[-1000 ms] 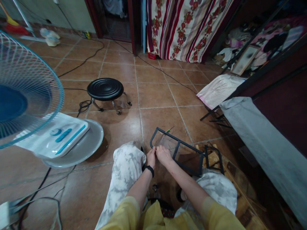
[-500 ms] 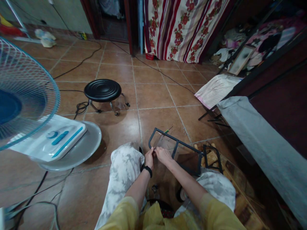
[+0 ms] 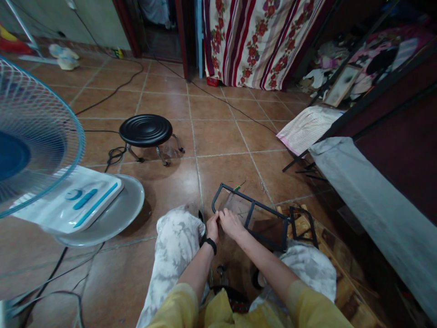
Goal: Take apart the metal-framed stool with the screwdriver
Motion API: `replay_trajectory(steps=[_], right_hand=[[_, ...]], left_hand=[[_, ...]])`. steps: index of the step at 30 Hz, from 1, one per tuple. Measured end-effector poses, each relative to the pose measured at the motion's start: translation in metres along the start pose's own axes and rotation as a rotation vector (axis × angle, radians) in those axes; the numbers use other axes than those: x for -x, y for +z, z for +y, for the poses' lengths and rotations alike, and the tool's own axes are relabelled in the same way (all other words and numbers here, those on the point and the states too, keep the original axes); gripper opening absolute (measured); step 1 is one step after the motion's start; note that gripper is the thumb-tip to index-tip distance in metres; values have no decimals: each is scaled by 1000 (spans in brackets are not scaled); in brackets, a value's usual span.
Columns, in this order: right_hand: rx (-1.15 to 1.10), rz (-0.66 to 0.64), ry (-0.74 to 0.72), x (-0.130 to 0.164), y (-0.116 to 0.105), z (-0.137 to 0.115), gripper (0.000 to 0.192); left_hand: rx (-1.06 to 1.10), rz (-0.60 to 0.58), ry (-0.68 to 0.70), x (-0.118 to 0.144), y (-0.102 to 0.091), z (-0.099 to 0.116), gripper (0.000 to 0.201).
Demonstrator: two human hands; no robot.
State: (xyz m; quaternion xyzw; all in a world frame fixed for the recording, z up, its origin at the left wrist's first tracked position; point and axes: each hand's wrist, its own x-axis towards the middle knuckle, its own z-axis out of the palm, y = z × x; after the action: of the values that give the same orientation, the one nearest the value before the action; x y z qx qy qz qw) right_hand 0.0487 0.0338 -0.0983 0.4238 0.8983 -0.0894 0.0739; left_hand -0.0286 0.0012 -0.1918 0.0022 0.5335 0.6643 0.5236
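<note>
A dark metal frame (image 3: pixel 266 208) with a rounded corner and a crossbar lies tilted between my knees. My left hand (image 3: pixel 212 228), with a black band on its wrist, is closed around the near bar by the rounded corner. Right beside it, my right hand (image 3: pixel 231 223) has its fingers pinched together at the same bar; whatever sits between them is too small to make out. Just beyond the frame's far bar is a thin tool with a green handle (image 3: pixel 238 187), with several small slender pieces scattered near it on the floor.
Wooden slats (image 3: pixel 302 225) and a smaller black frame (image 3: pixel 313 228) lie to the right. A fan (image 3: pixel 82 136) on a grey base (image 3: pixel 136 200) stands left, a round black stool (image 3: pixel 146 130) ahead. Cables cross the tiles. A grey cloth (image 3: pixel 372 205) covers a long surface at right.
My right hand's fingers have shifted slightly at the frame's bar, with the knuckles a little higher. The frame and the other things stay where they were.
</note>
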Motion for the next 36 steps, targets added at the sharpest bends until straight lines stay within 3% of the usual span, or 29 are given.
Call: replay_trajectory(steps=[4, 11, 18, 27, 29, 33, 36], right_hand=[[-19, -53, 79, -1, 2, 3, 28], [-28, -28, -112, 4, 3, 19, 28], [-143, 12, 20, -6, 7, 11, 27], [-70, 18, -364, -4, 2, 23, 21], [-97, 29, -312, -4, 0, 22, 19], [-145, -13, -24, -8, -2, 16, 26], [-114, -48, -21, -9, -1, 12, 23]], left_hand=[[18, -2, -29, 0, 1, 2, 40], [42, 12, -78, 1, 4, 3, 37], [25, 25, -46, 0, 3, 3, 37], [9, -47, -7, -4, -3, -4, 35], [8, -36, -5, -4, -3, -3, 36], [12, -11, -39, -1, 0, 2, 37], [8, -25, -59, 1, 2, 5, 37]])
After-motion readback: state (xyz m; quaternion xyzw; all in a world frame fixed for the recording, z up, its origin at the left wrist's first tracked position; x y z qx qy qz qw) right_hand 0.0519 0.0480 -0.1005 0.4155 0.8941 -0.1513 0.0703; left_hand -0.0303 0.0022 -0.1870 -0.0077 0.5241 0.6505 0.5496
